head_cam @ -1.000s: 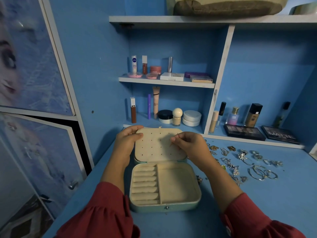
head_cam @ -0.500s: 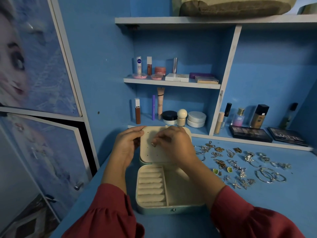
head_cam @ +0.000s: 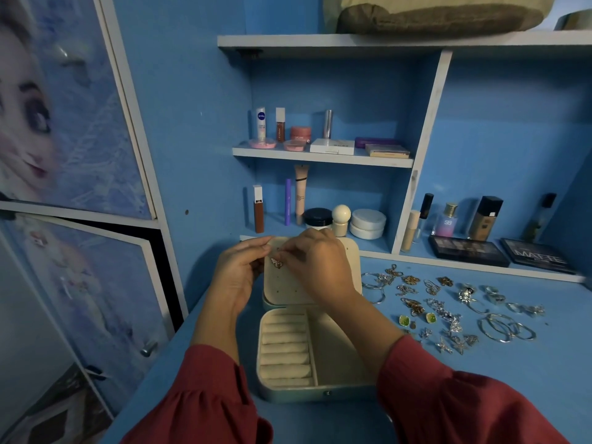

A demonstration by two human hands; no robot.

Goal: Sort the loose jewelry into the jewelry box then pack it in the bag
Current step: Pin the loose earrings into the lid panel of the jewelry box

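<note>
An open jewelry box [head_cam: 333, 357] sits on the blue desk, its cream lid [head_cam: 285, 285] standing upright with rows of small holes. My left hand [head_cam: 238, 272] grips the lid's left edge. My right hand [head_cam: 315, 264] reaches across the lid and pinches a small gold earring [head_cam: 276, 263] against its upper left holes. The box's ring rolls [head_cam: 285, 347] and its right compartment hold nothing that I can see. Loose jewelry [head_cam: 448, 310] lies spread on the desk to the right of the box: hoops, rings, studs and green-stone earrings.
Cosmetics stand on the shelves behind, with jars [head_cam: 366, 223] just beyond the lid. Two palettes [head_cam: 499, 253] lie at the back right. A bag [head_cam: 439, 14] rests on the top shelf. A cupboard door [head_cam: 96, 302] hangs ajar on the left.
My right hand moved from the lid's right side across to its upper left, and a gold earring now shows against the lid. The left hand kept hold of the lid's edge.
</note>
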